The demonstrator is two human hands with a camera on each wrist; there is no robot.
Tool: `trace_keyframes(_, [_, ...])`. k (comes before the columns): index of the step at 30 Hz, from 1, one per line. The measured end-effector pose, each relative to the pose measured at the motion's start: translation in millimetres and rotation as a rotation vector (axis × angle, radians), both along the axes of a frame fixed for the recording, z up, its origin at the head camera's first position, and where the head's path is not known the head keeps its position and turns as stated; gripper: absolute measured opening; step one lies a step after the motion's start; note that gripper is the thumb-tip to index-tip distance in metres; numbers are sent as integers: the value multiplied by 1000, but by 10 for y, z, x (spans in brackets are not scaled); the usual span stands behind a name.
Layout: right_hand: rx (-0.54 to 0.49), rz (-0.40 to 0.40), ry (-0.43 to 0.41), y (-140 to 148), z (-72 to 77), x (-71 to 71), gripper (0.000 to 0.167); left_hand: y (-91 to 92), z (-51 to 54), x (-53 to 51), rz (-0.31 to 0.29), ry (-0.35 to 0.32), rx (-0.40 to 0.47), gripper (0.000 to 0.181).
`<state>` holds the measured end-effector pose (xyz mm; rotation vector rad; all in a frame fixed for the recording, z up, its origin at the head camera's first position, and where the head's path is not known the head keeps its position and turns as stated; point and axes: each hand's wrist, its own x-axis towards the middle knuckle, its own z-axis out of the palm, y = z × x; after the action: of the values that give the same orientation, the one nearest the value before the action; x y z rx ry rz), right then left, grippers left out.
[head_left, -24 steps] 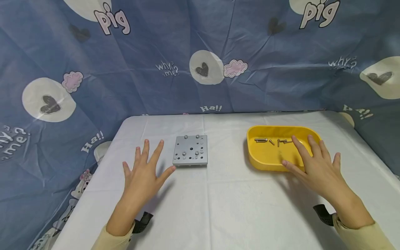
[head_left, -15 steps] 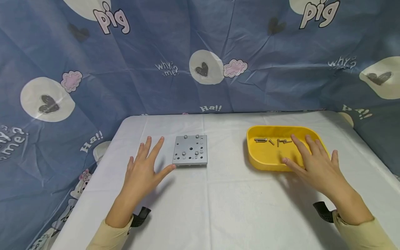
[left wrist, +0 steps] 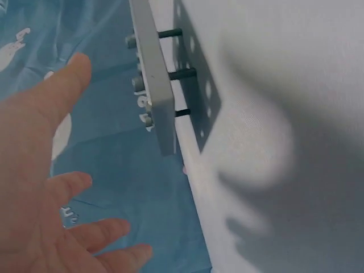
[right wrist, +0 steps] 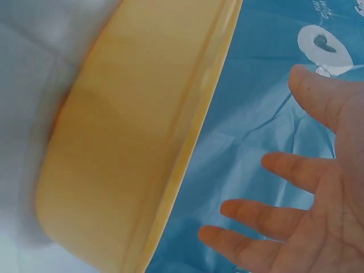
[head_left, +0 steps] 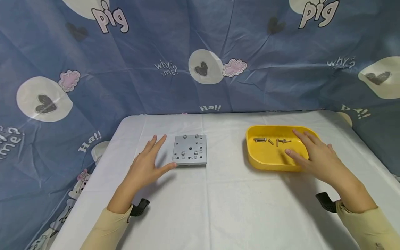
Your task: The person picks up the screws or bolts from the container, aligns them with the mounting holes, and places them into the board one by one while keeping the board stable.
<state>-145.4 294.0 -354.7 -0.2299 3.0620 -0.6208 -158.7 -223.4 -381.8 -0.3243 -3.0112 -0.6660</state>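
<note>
Since the earlier head views, the spread of the fingers has been narrowed on both hands, while the plate and tray have been left in place. The left hand [head_left: 144, 170] is held just beside the near left corner of the drilled metal plate [head_left: 186, 143], its thumb nearest; a gap is shown in the left wrist view, so nothing is grasped. The right hand [head_left: 323, 161] is held above the near right part of the yellow tray [head_left: 275, 166], likewise ungrasping, with its fingers loosely extended. The plate is set left of the tray on the white cloth [head_left: 231, 201], with four screws [head_left: 183, 153] fitted through its holes; loose screws [head_left: 265, 139] are grouped toward the tray's far side, untouched. By this change, it is judged, the fingers have been relaxed without any part being taken up.
</note>
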Motion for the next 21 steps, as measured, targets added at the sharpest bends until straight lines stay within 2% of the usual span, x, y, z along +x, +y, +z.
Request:
trace_keyframes(3, [-14,22,-2,49,30,-54,85,-26,-38,-82,-16,-25,30,105])
trace_keyframes(11, [27,62,-19,134,139,-256,79,-98,-167,-249,-83,-52,134,111])
trace_keyframes(16, [53,86,-34,176,204,-392,72,-138,-282,-354,-102,-71,171,116])
trace_keyframes(21, [78,89,-61,228,215,-490,66,-141,-348,-453,-122,-112,221,119])
